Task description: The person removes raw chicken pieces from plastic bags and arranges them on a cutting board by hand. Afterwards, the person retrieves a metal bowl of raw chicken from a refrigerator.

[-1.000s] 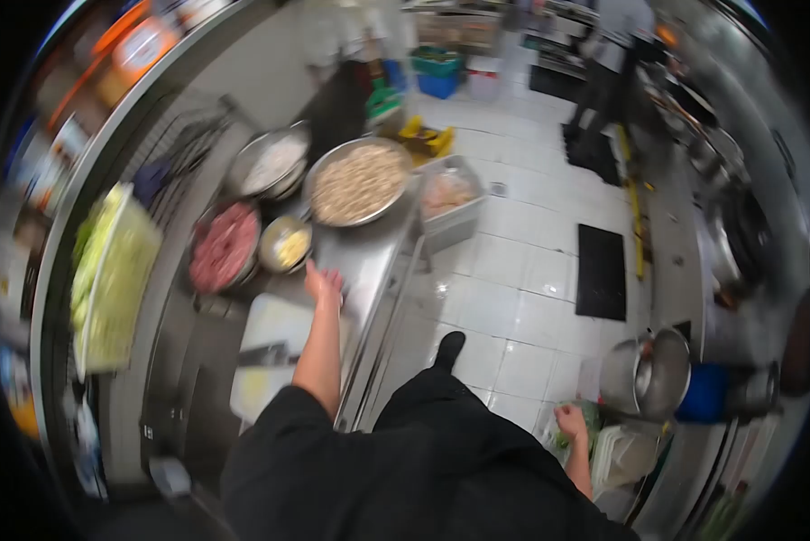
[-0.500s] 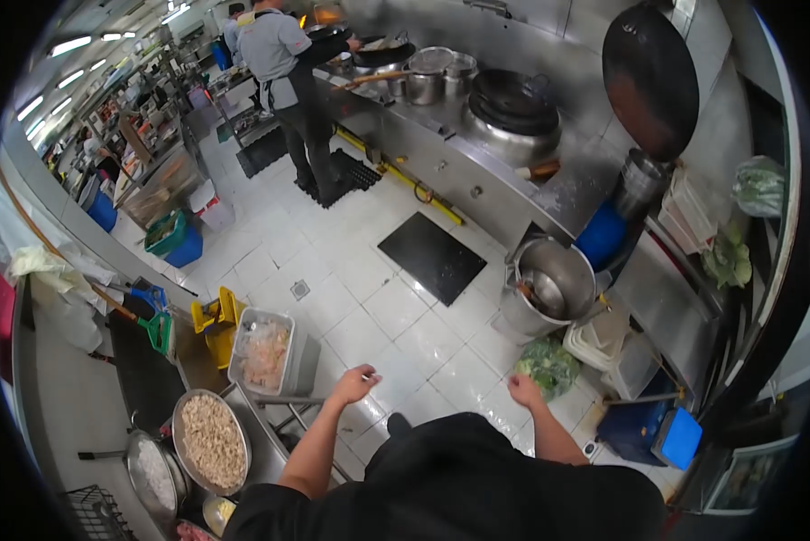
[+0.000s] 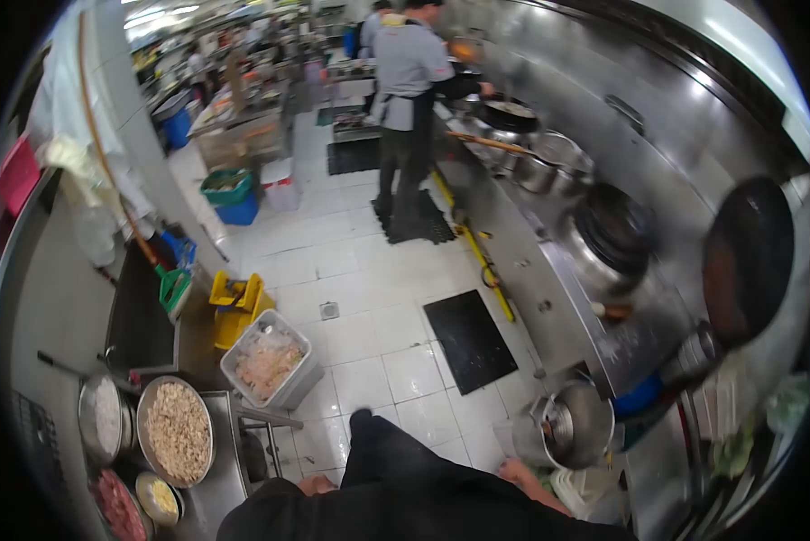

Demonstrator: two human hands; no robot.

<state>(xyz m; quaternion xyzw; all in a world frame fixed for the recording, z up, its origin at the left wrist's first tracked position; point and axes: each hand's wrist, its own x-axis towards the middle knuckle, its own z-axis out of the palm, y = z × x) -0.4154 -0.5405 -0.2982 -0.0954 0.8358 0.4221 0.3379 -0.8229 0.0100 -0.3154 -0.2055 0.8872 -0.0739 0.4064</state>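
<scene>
My left hand (image 3: 315, 485) shows only in part past the black sleeve at the bottom of the view, near the metal table with the food bowls. My right hand (image 3: 517, 472) hangs low beside the tall steel pot (image 3: 588, 424), apart from it as far as I can see. It is blurred, with the fingers hard to make out. No object shows in either hand. A ladle-like metal utensil (image 3: 560, 426) stands inside the pot.
To the left are a bowl of chopped pale food (image 3: 179, 430), a plastic bin of raw meat (image 3: 270, 361) and a yellow mop bucket (image 3: 234, 320). A black mat (image 3: 470, 341) lies ahead. Along the right runs a wok range (image 3: 558, 288), where another person (image 3: 409, 99) stands.
The view has swung left and I am further forward. Both hands have dropped toward the bottom edge, close to my body. The big pot is now nearer my right hand.
</scene>
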